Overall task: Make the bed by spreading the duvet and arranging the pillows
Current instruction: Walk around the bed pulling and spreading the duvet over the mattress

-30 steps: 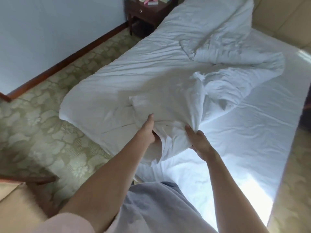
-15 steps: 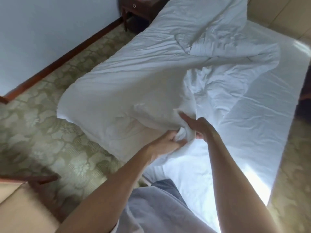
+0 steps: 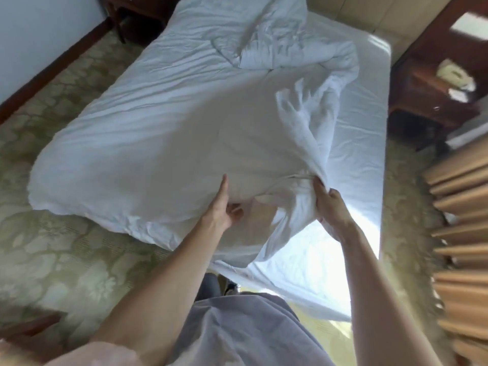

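A crumpled white duvet lies across the left half of the bed, with its near part lifted off the mattress. My left hand grips the duvet's near edge, thumb on top and fingers curled beneath the cloth. My right hand grips a bunched fold of the same edge a little to the right. The bed's white fitted sheet shows bare along the right side and at the foot. A bunched heap of duvet sits near the head of the bed. No pillow can be made out.
A dark wooden nightstand stands at the far left of the bed's head. Another dark wooden table with small items stands at the right. Tan curtains hang at the right edge. Patterned green carpet surrounds the bed.
My hands have moved apart along the duvet's near edge and lifted it higher. The duvet now billows wider over the bed's left side. The view has swung right, showing the table and curtains.
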### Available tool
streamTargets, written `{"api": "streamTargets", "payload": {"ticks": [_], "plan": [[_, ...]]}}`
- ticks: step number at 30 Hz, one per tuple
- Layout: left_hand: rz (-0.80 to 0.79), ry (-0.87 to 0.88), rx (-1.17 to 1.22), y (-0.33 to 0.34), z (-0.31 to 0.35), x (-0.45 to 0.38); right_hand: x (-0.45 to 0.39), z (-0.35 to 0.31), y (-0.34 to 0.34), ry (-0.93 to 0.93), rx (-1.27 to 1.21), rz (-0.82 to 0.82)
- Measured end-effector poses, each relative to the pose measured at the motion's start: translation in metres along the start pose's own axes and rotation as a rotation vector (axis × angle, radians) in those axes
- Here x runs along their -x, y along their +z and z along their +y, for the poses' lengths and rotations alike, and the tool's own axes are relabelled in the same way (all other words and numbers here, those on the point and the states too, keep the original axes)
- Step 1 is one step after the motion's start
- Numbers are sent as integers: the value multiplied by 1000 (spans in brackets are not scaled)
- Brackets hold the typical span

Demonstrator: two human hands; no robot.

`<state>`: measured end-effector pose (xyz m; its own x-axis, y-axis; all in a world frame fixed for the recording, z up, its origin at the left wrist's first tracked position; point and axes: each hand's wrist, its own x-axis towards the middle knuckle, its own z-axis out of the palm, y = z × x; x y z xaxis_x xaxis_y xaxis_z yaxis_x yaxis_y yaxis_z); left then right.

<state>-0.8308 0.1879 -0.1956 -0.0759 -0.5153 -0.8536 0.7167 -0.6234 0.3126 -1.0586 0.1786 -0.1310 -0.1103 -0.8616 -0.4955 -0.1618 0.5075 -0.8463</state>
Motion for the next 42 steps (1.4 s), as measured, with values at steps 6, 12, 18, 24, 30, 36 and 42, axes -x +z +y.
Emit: {"api": "streamTargets", "payload": {"ticks": [6,12,18,24,30,36,42], "plan": [[-33,103,256,40,-5,-6,31,32,-46,19,200,28],[-130,299,36,68,-19,5,24,60,-76,227,482,-99],[-270,796,-981,114,-100,46,-4,21,-105,43,250,-52],[-223,698,-1565,171,-199,80,-18,-10,-146,97,1073,-293],[-63,715,-1505,156,-237,98,-8,34,-162,-44,539,-323],[-129,620,-877,130,-238,121,5,75,-197,77,-399,-177],[419,397,-743,98,-255,38,23,70,-253,101,-626,-224]]}}
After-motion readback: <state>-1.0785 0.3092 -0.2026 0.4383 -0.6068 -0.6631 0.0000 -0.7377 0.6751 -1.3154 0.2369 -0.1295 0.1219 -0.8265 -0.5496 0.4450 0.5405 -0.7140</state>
